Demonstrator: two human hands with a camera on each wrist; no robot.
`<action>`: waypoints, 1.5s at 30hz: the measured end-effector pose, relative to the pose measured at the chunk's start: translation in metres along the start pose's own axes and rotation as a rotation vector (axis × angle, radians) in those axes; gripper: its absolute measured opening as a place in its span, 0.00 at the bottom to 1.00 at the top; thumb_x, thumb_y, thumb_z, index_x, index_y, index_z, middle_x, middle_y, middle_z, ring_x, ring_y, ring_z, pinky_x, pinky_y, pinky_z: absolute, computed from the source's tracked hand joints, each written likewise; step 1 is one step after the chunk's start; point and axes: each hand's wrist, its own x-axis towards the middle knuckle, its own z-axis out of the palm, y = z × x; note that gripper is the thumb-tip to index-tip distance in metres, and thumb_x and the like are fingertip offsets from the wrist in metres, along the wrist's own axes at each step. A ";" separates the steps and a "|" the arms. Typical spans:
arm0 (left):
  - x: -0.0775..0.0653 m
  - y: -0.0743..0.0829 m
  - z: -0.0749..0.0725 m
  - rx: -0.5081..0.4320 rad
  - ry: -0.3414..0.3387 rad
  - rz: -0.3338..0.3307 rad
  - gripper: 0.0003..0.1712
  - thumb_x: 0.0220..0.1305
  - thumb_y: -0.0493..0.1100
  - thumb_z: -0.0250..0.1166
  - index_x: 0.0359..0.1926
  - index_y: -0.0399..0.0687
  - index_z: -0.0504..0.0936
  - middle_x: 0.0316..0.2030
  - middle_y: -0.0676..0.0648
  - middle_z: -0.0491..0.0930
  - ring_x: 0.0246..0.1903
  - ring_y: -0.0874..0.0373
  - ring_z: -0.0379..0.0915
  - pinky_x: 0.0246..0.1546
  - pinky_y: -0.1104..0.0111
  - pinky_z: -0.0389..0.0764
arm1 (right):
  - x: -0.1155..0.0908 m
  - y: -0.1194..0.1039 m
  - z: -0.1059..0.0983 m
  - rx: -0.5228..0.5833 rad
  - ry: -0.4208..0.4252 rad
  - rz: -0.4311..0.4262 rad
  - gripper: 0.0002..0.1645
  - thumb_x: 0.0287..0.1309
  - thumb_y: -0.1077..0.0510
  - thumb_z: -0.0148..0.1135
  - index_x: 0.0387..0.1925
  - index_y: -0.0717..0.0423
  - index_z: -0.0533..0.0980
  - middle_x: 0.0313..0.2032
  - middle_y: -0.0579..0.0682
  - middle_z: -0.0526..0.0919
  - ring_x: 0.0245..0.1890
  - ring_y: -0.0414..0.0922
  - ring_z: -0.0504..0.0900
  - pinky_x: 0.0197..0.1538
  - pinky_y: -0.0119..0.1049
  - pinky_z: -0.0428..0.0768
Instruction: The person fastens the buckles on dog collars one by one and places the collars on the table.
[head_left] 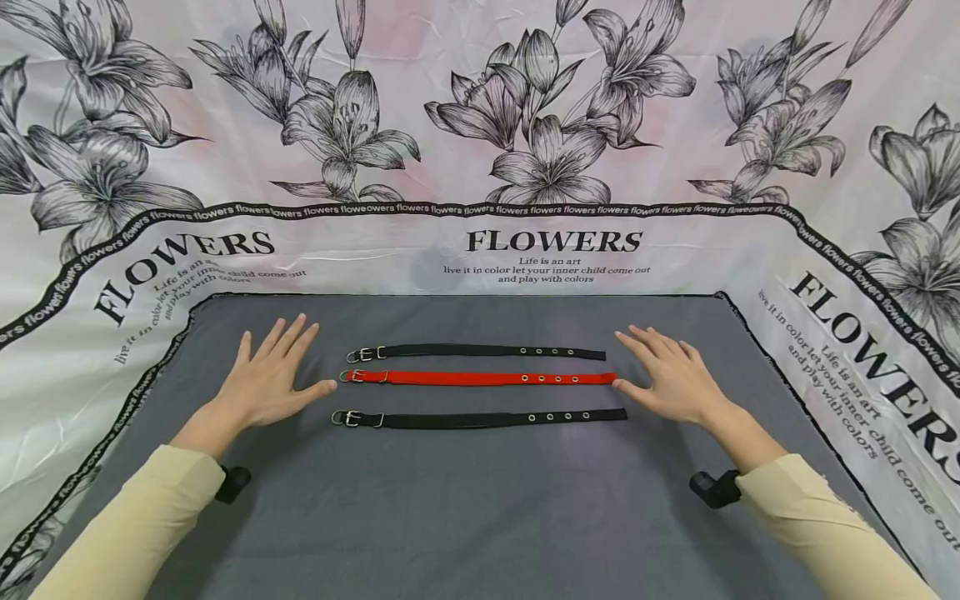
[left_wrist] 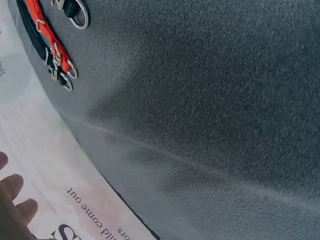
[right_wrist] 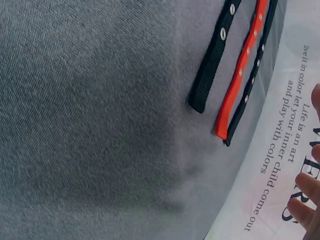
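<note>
Three buckled collars lie stretched out side by side on the grey cloth. The red collar [head_left: 450,378] is in the middle, between a far black collar [head_left: 457,351] and a near black collar [head_left: 457,420]. Their metal buckles and D-rings point left, their eyelet-punched ends right. Left of the buckles, my left hand [head_left: 270,375] is spread with straight fingers and holds nothing. My right hand [head_left: 670,375], also spread and holding nothing, has its thumb tip right by the red collar's end in the head view. In the right wrist view the eyelets of the red collar [right_wrist: 241,72] show closely.
The grey cloth [head_left: 465,517] covers the table. A white fabric [head_left: 360,258] with printed flowers and lettering borders it at the back and both sides. Dark wrist cameras [head_left: 716,489] sit at both cuffs.
</note>
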 end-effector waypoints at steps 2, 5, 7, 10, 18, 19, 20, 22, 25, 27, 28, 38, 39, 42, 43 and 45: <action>0.000 0.000 0.001 -0.009 0.007 -0.003 0.54 0.56 0.74 0.48 0.72 0.46 0.43 0.72 0.40 0.39 0.70 0.39 0.32 0.60 0.36 0.29 | 0.000 -0.001 0.002 -0.002 0.005 -0.015 0.41 0.53 0.41 0.61 0.65 0.52 0.62 0.63 0.59 0.64 0.62 0.61 0.62 0.55 0.65 0.59; -0.001 0.001 0.003 -0.029 0.017 -0.006 0.54 0.56 0.73 0.49 0.72 0.46 0.44 0.71 0.40 0.41 0.69 0.39 0.34 0.60 0.36 0.31 | -0.001 -0.002 0.005 0.002 0.007 -0.026 0.41 0.52 0.42 0.62 0.65 0.52 0.62 0.62 0.59 0.66 0.60 0.60 0.64 0.55 0.64 0.60; -0.001 0.001 0.005 -0.039 0.026 -0.004 0.54 0.56 0.73 0.50 0.72 0.45 0.45 0.71 0.39 0.42 0.69 0.39 0.35 0.61 0.36 0.33 | -0.001 -0.003 0.007 0.009 0.006 -0.027 0.41 0.51 0.43 0.63 0.65 0.52 0.63 0.61 0.58 0.67 0.59 0.60 0.65 0.55 0.63 0.61; -0.002 0.002 0.007 -0.061 0.041 -0.002 0.54 0.56 0.72 0.52 0.71 0.44 0.47 0.71 0.39 0.43 0.69 0.39 0.37 0.61 0.37 0.36 | -0.002 -0.005 0.009 0.017 -0.004 -0.025 0.41 0.51 0.43 0.63 0.65 0.51 0.63 0.60 0.57 0.68 0.58 0.60 0.67 0.54 0.63 0.62; -0.003 0.005 0.015 -0.096 0.096 0.014 0.53 0.53 0.71 0.57 0.70 0.43 0.53 0.69 0.39 0.49 0.68 0.38 0.43 0.61 0.38 0.43 | -0.005 -0.009 0.015 0.044 -0.011 -0.050 0.41 0.49 0.44 0.66 0.63 0.52 0.65 0.58 0.57 0.70 0.56 0.59 0.69 0.52 0.62 0.64; -0.003 0.005 0.016 -0.099 0.101 0.017 0.53 0.53 0.71 0.57 0.70 0.43 0.53 0.69 0.39 0.50 0.67 0.38 0.43 0.61 0.38 0.44 | -0.005 -0.009 0.016 0.050 -0.011 -0.054 0.41 0.49 0.44 0.66 0.63 0.52 0.65 0.57 0.56 0.71 0.55 0.58 0.69 0.52 0.62 0.65; -0.003 0.006 0.017 -0.103 0.107 0.020 0.53 0.53 0.70 0.58 0.69 0.43 0.54 0.69 0.39 0.50 0.67 0.38 0.44 0.61 0.38 0.45 | -0.006 -0.009 0.017 0.054 -0.011 -0.056 0.40 0.49 0.44 0.66 0.63 0.52 0.65 0.57 0.56 0.71 0.55 0.58 0.70 0.52 0.61 0.65; -0.003 0.007 0.019 -0.107 0.113 0.030 0.53 0.52 0.70 0.59 0.69 0.42 0.55 0.69 0.39 0.51 0.66 0.38 0.46 0.60 0.39 0.46 | -0.006 -0.010 0.019 0.065 -0.017 -0.059 0.40 0.48 0.45 0.67 0.62 0.52 0.66 0.56 0.56 0.72 0.54 0.58 0.70 0.51 0.61 0.66; -0.003 0.008 0.023 -0.120 0.125 0.047 0.52 0.52 0.69 0.60 0.67 0.41 0.58 0.67 0.39 0.54 0.65 0.38 0.50 0.59 0.40 0.50 | -0.007 -0.011 0.021 0.072 -0.016 -0.065 0.39 0.48 0.45 0.67 0.61 0.52 0.67 0.54 0.55 0.73 0.52 0.57 0.72 0.50 0.59 0.67; -0.004 0.009 0.024 -0.129 0.133 0.057 0.51 0.51 0.68 0.61 0.67 0.41 0.59 0.66 0.38 0.57 0.63 0.38 0.52 0.58 0.41 0.52 | -0.008 -0.012 0.023 0.076 -0.014 -0.072 0.38 0.48 0.46 0.67 0.60 0.52 0.68 0.52 0.54 0.74 0.51 0.56 0.73 0.48 0.58 0.68; -0.004 0.010 0.025 -0.135 0.137 0.060 0.50 0.51 0.68 0.62 0.66 0.41 0.60 0.65 0.38 0.58 0.63 0.39 0.53 0.57 0.41 0.54 | -0.008 -0.012 0.024 0.077 -0.011 -0.077 0.37 0.47 0.46 0.68 0.60 0.52 0.69 0.51 0.54 0.75 0.50 0.56 0.73 0.47 0.57 0.69; -0.005 0.021 0.036 -0.198 0.091 0.067 0.47 0.48 0.65 0.66 0.63 0.44 0.64 0.58 0.40 0.66 0.55 0.42 0.62 0.53 0.44 0.63 | -0.011 -0.017 0.033 0.117 -0.028 -0.100 0.31 0.46 0.48 0.69 0.53 0.52 0.73 0.43 0.51 0.77 0.43 0.50 0.76 0.42 0.49 0.74; -0.004 0.022 0.037 -0.203 0.081 0.069 0.47 0.48 0.65 0.66 0.63 0.44 0.65 0.57 0.40 0.66 0.55 0.42 0.63 0.52 0.45 0.64 | -0.012 -0.017 0.034 0.122 -0.031 -0.103 0.31 0.46 0.49 0.69 0.53 0.52 0.74 0.43 0.50 0.77 0.42 0.50 0.76 0.42 0.48 0.75; -0.004 0.025 0.041 -0.213 0.053 0.082 0.45 0.48 0.64 0.67 0.62 0.45 0.66 0.56 0.41 0.67 0.53 0.43 0.64 0.50 0.46 0.66 | -0.013 -0.019 0.037 0.139 -0.041 -0.111 0.28 0.45 0.50 0.70 0.51 0.52 0.74 0.40 0.49 0.77 0.39 0.48 0.75 0.40 0.46 0.75; -0.003 0.027 0.042 -0.218 0.046 0.088 0.45 0.48 0.63 0.68 0.62 0.45 0.67 0.55 0.41 0.68 0.53 0.44 0.64 0.50 0.46 0.66 | -0.013 -0.020 0.038 0.148 -0.046 -0.112 0.28 0.45 0.51 0.70 0.50 0.52 0.75 0.40 0.49 0.77 0.39 0.48 0.75 0.40 0.46 0.75; -0.003 0.029 0.045 -0.226 0.034 0.101 0.44 0.47 0.62 0.69 0.61 0.46 0.68 0.54 0.42 0.69 0.52 0.45 0.65 0.49 0.47 0.66 | -0.013 -0.021 0.040 0.158 -0.057 -0.111 0.26 0.45 0.51 0.70 0.48 0.52 0.75 0.40 0.48 0.77 0.39 0.47 0.75 0.40 0.45 0.75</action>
